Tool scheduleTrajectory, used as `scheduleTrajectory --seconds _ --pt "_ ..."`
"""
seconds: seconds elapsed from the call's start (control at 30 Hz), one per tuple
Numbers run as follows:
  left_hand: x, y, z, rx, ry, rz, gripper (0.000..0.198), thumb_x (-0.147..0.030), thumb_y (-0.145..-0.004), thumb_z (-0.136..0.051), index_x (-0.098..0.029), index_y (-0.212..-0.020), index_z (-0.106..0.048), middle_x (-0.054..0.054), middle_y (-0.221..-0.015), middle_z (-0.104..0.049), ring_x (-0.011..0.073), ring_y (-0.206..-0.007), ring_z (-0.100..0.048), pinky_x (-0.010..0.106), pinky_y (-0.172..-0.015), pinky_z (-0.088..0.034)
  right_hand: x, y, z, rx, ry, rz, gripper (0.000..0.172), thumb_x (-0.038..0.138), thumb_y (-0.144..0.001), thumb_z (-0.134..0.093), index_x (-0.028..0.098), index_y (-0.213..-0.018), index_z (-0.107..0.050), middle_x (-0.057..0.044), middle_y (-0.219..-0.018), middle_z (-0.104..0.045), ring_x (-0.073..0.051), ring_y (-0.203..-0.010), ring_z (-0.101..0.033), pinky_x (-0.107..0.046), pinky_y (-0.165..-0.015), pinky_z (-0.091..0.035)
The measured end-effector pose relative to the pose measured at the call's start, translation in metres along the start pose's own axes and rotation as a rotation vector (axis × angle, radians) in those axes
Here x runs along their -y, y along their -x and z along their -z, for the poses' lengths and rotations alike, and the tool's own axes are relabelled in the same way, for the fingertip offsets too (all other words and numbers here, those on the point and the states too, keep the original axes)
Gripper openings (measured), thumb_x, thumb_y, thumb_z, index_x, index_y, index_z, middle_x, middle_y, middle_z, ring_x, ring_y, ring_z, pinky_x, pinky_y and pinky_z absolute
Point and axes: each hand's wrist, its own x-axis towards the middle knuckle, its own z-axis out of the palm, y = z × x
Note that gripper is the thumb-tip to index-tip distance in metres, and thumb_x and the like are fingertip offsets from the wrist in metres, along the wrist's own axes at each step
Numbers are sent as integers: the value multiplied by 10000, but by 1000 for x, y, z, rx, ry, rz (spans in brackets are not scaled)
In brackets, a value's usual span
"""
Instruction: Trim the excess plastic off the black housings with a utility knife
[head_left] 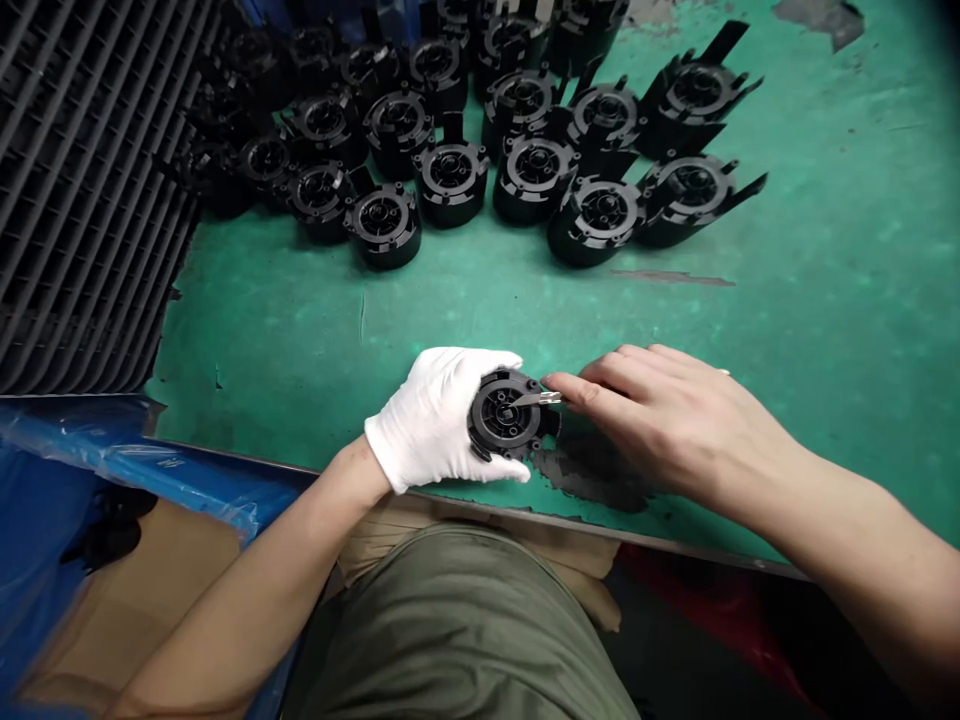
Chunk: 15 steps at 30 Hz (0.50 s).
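My left hand (442, 418), in a white glove, is wrapped round a round black plastic housing (495, 432) near the table's front edge. The housing's ribbed end with its central hub faces up. In my bare right hand (652, 415) is a small craft knife (549, 398), pinched between thumb and fingers. Its pointed blade reaches over the hub from the right; whether the tip touches the plastic I cannot tell. Most of the knife's handle is hidden inside my fist.
Several similar black housings (450, 180) stand in rows at the back of the green table (825, 300), some with upright tabs. Black slatted racks (82, 180) border the left side. A box lined with blue plastic (142, 465) sits below at the left, with a black part (112, 525) inside.
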Motion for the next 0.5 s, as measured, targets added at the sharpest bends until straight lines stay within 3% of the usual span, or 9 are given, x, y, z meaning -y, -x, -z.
scheduleTrajectory --seconds 0.33,0.5 --pt "-1 -1 1 -61 -4 -76 1030 -819 -685 -926 -174 -1413 -588 191 -1351 -781 399 -1245 -779 534 -1081 -606 3 -4 11 -13 129 92 345 60 -1093 -414 129 -1287 -690 -26 -848 -567 -192 -756 -468 -330 -714 -362" --pt "-3 -2 2 -23 -19 -33 1009 -766 -651 -967 -198 -1400 -600 172 -1363 -782 397 -1260 -776 533 -1093 -598 1 -4 11 4 98 83 339 79 -1086 -424 164 -1285 -685 -27 -863 -598 -183 -752 -478 -318 -693 -361"
